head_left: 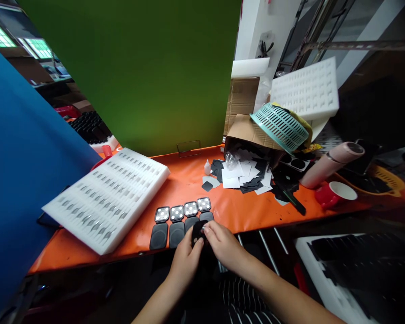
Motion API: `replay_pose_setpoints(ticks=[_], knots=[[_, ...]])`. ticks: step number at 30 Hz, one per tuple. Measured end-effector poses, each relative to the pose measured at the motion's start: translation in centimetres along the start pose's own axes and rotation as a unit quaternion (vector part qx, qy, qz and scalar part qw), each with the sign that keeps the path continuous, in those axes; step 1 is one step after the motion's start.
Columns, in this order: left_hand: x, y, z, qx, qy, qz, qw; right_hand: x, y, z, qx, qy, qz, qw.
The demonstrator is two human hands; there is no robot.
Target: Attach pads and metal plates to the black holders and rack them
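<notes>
At the table's front edge, my left hand (186, 256) is closed on a small black piece (196, 231) that shows a few pale round spots. My right hand (222, 240) pinches at the right side of the same piece, its fingertips on a tiny shiny bit that is too small to make out. Just beyond my hands stand several open black hinged cases (159, 235) in a row. Their raised lids (162, 214) carry pale round dots on a light square. The rightmost cases are partly hidden behind my fingers.
A white slotted foam tray (111, 198) lies left on the orange table (185, 173). Toward the back right are a small white bottle (207, 167), scattered cards (245, 173), a tipped box with a teal basket (279, 126), a pink flask (330, 164) and a red mug (335, 194).
</notes>
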State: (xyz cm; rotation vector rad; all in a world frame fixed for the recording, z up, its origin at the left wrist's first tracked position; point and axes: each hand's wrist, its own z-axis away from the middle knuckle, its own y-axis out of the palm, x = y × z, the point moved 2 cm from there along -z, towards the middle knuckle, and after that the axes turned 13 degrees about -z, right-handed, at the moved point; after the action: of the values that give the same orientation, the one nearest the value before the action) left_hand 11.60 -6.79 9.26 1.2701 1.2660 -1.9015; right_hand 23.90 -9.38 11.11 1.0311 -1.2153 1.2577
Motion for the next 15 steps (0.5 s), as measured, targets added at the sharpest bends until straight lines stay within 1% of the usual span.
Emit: replay_pose_setpoints(ticks=[2,3,5,7,9,11,15], knots=[[-0.3,-0.1,0.3,-0.004,0.032,-0.089,0.996,0.3,0.2,0.2,-0.002,-0.031,0.132,0.991],[-0.4,-0.2,0.4,-0.003,0.041,-0.133,0.990,0.3,0.3,0.3,-0.003,-0.034,0.178,0.983],[-0.5,-0.2,0.7,0.009,0.046,-0.206,0.977,0.1,0.4,0.4,-0.004,-0.038,0.235,0.971],[-0.4,0.0,0.8,0.027,0.047,-0.248,0.967,-0.2,0.5,0.5,-0.002,-0.036,0.256,0.966],[-0.2,0.2,1.0,0.039,0.058,-0.264,0.962,-0.4,0.4,0.6,-0.002,-0.027,0.258,0.966],[0.1,0.5,1.2,0.040,0.069,-0.270,0.960,-0.6,0.4,0.7,-0.003,-0.020,0.258,0.966],[0.5,0.8,1.5,0.038,0.087,-0.274,0.957,-0.3,0.2,0.9,0.013,-0.023,0.251,0.968]])
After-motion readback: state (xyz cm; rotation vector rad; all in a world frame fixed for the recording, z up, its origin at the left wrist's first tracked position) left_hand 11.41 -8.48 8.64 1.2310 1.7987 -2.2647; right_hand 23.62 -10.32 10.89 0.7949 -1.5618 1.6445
